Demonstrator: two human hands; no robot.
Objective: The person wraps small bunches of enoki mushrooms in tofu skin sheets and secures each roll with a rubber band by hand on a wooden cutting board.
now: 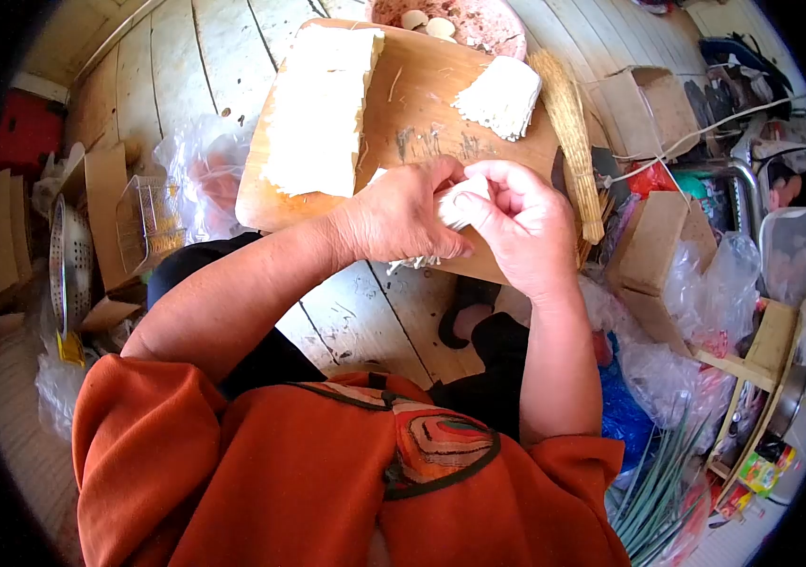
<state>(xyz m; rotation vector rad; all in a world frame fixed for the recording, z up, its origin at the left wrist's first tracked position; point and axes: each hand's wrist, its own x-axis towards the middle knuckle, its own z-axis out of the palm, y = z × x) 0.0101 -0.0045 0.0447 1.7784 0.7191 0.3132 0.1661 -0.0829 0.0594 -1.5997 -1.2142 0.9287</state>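
Observation:
Both hands meet over the near edge of a wooden board (422, 99). My left hand (403, 210) is curled round the left side of a small whitish piece (460, 203) with a stringy look. My right hand (521, 222) grips the same piece from the right, its thumb lying on top. Pale shreds (412, 263) hang below my left hand at the board's edge. A long white layered slab (321, 109) lies on the board's left part, and a smaller white block (500, 97) rests at its upper right.
Beyond the board is a pink basin (493, 21) holding pale pieces. A straw whisk (568, 142) lies along the right edge. Plastic bags (205, 180) and a metal colander (70, 265) are at left. Cardboard boxes (649, 109), a wooden rack (762, 378) and green stalks (663, 491) are at right.

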